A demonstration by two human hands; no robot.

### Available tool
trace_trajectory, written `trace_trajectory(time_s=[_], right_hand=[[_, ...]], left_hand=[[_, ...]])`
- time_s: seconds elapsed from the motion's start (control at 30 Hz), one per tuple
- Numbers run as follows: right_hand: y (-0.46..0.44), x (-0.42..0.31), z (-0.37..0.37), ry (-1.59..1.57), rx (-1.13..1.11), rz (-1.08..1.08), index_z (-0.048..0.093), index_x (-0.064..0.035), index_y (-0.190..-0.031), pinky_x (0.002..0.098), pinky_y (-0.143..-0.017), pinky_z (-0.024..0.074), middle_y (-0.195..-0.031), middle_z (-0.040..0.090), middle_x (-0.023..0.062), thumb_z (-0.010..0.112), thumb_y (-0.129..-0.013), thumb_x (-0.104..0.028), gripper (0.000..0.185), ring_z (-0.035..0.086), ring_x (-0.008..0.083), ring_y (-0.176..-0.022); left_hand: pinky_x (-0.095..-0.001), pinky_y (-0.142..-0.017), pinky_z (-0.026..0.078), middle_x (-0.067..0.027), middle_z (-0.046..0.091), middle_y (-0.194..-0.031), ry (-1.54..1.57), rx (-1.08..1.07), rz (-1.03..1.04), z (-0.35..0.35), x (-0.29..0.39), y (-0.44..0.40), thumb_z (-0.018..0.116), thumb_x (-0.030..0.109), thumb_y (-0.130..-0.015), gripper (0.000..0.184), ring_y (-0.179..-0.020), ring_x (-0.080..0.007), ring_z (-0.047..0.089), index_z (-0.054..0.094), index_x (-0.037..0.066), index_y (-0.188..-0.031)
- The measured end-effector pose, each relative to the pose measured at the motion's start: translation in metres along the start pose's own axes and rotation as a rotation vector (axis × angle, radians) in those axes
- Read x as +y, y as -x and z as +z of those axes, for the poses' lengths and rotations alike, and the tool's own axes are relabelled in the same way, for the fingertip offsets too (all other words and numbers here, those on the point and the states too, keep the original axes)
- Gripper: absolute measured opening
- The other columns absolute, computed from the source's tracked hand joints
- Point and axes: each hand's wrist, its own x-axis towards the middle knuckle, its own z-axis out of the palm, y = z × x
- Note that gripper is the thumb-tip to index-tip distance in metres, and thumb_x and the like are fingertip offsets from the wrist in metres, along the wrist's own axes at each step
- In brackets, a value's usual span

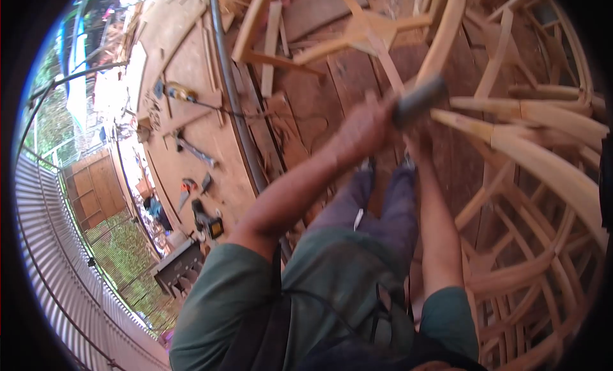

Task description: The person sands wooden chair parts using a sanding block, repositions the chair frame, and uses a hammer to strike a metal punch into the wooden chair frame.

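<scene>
My left hand [370, 125] is closed at the near end of a dark grey cylindrical tool [421, 101], smeared by motion, so its exact kind cannot be made out. Partly hidden below that tool is my right hand [418, 144]; its fingers and anything in them do not show clearly. A pale narrow wooden strip [382, 52] runs down toward both hands from a wooden cross-shaped frame [367, 36]. Close above the tool, a curved wooden chair part [444, 36] arches upward.
Curved wooden chair frames [536, 141] crowd the right side. On the left, a wooden workbench [191, 115] bears a yellow power tool [179, 92], a hammer [195, 151], orange-handled pliers or snips [186, 189] and a cordless tool [207, 221]. A metal pipe [233, 96] edges it. Corrugated sheeting [70, 256] stands far left.
</scene>
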Motion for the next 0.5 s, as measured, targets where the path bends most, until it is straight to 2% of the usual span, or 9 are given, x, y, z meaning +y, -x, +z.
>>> trace_trajectory(time_s=[0.03, 0.07, 0.1, 0.17, 0.27, 0.37, 0.4, 0.47, 0.5], right_hand=[[-0.003, -0.004, -0.028, 0.268, -0.048, -0.207, 0.052, -0.0066, -0.147, 0.0428, -0.109, 0.0461, -0.146, 0.056, 0.0163, 0.065, -0.101, -0.032, 0.054, 0.052, 0.0321, -0.136], [-0.002, -0.013, -0.056, 0.080, -0.034, -0.206, 0.056, -0.0059, -0.144, 0.0411, -0.108, 0.0460, -0.143, 0.059, 0.0157, 0.064, -0.101, -0.032, 0.051, 0.055, 0.0305, -0.133], [-0.001, -0.023, -0.085, -0.109, -0.021, -0.210, 0.059, -0.0051, -0.142, 0.0393, -0.107, 0.0459, -0.140, 0.062, 0.0150, 0.064, -0.102, -0.032, 0.049, 0.057, 0.0288, -0.130], [-0.010, -0.080, -0.129, -0.917, 0.010, 0.407, 0.064, -0.0025, -0.137, 0.0367, -0.104, 0.0464, -0.132, 0.067, 0.0143, 0.067, -0.100, -0.034, 0.049, 0.061, 0.0256, -0.124], [-0.012, -0.106, -0.156, -1.368, 0.084, 0.657, 0.064, 0.0018, -0.135, 0.0332, -0.103, 0.0457, -0.124, 0.071, 0.0135, 0.073, -0.096, -0.034, 0.053, 0.064, 0.0199, -0.118], [-0.014, -0.116, -0.152, -0.864, 0.067, 0.293, 0.062, 0.0021, -0.137, 0.0342, -0.101, 0.0471, -0.123, 0.071, 0.0112, 0.072, -0.097, -0.036, 0.056, 0.063, 0.0169, -0.114], [-0.012, -0.112, -0.154, -0.841, -0.007, 0.313, 0.059, 0.0023, -0.140, 0.0346, -0.101, 0.0471, -0.125, 0.070, 0.0121, 0.072, -0.098, -0.037, 0.059, 0.063, 0.0180, -0.114], [-0.012, -0.099, -0.162, -0.790, -0.145, 0.315, 0.053, 0.0027, -0.146, 0.0353, -0.102, 0.0470, -0.130, 0.067, 0.0138, 0.070, -0.099, -0.039, 0.065, 0.062, 0.0201, -0.116], [-0.014, -0.100, -0.161, -0.857, -0.047, 0.326, 0.048, 0.0043, -0.149, 0.0359, -0.102, 0.0466, -0.135, 0.063, 0.0160, 0.066, -0.101, -0.045, 0.071, 0.060, 0.0214, -0.120]], left_hand=[[-0.0492, -0.083, 0.059, -0.0223, 0.070, -0.111, 0.072, 0.146, -0.020, -0.015, 0.001, -0.007, 0.080, 0.017, -0.074, 0.066, -0.097, -0.0392, 0.071, 0.056, 0.008, -0.135], [-0.0469, -0.088, 0.058, -0.0229, 0.071, -0.107, 0.242, 0.177, -0.112, -0.043, 0.011, -0.014, 0.082, 0.021, -0.077, 0.055, -0.102, -0.0275, 0.073, 0.062, 0.003, -0.125], [-0.0435, -0.090, 0.056, -0.0208, 0.072, -0.108, 0.430, 0.167, -0.289, -0.053, 0.005, -0.017, 0.081, 0.028, -0.080, 0.052, -0.101, -0.0231, 0.072, 0.065, -0.001, -0.120], [-0.0394, -0.091, 0.054, -0.0181, 0.071, -0.106, 0.584, 0.147, -0.324, -0.061, -0.018, -0.017, 0.080, 0.031, -0.080, 0.055, -0.098, -0.0225, 0.070, 0.064, -0.001, -0.121], [-0.0343, -0.094, 0.050, -0.0132, 0.065, -0.114, 0.860, 0.100, -0.300, -0.027, -0.061, -0.009, 0.076, 0.028, -0.080, 0.064, -0.105, -0.0223, 0.063, 0.056, -0.001, -0.133], [-0.0369, -0.096, 0.049, -0.0148, 0.058, -0.123, 1.140, 0.065, -0.316, 0.013, -0.065, 0.006, 0.071, 0.020, -0.081, 0.070, -0.113, -0.0235, 0.058, 0.045, 0.000, -0.143], [-0.0377, -0.095, 0.050, -0.0148, 0.058, -0.123, 1.191, 0.063, -0.310, 0.021, -0.057, 0.011, 0.074, 0.024, -0.084, 0.067, -0.111, -0.0229, 0.058, 0.048, 0.000, -0.140], [-0.0359, -0.101, 0.048, -0.0122, 0.061, -0.126, 1.169, -0.022, -0.352, 0.034, -0.048, 0.019, 0.081, 0.044, -0.085, 0.075, -0.116, -0.0207, 0.058, 0.052, -0.003, -0.137], [-0.0364, -0.105, 0.045, -0.0142, 0.061, -0.129, 1.098, -0.013, -0.306, 0.043, -0.048, 0.022, 0.080, 0.046, -0.085, 0.077, -0.120, -0.0221, 0.057, 0.053, -0.002, -0.138]])
